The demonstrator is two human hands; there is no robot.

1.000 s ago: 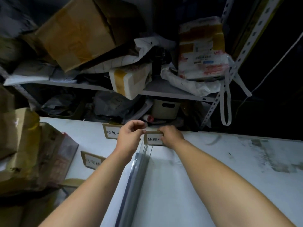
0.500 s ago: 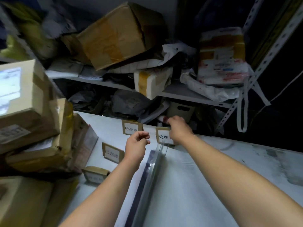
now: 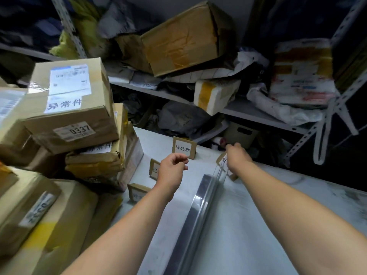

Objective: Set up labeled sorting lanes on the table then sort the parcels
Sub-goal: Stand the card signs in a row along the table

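The right hand lay at about one o'clock on the white surface, covering the top of a tilted label card. Its fingers were hidden behind its own back, but it seemed to grip the card's upper edge. That card stood at the far end of a clear divider strip, which ran from six o'clock up toward one o'clock between the two forearms.

The left hand hovered on the eleven o'clock side of the strip, fingers loosely curled, thumb near the forefinger, holding nothing. Just beyond it, at its twelve o'clock, an upright label card showed printed characters on a white slip. A second card stood at nine o'clock of the left hand, partly hidden by it. A third card stood nearer, at about eight o'clock.

At nine o'clock on the surface rose a stack of parcels. Its top box bore a shipping label and a sticker reading 0337. Behind the surface, at twelve o'clock, a metal shelf held more boxes and bags in a heap.
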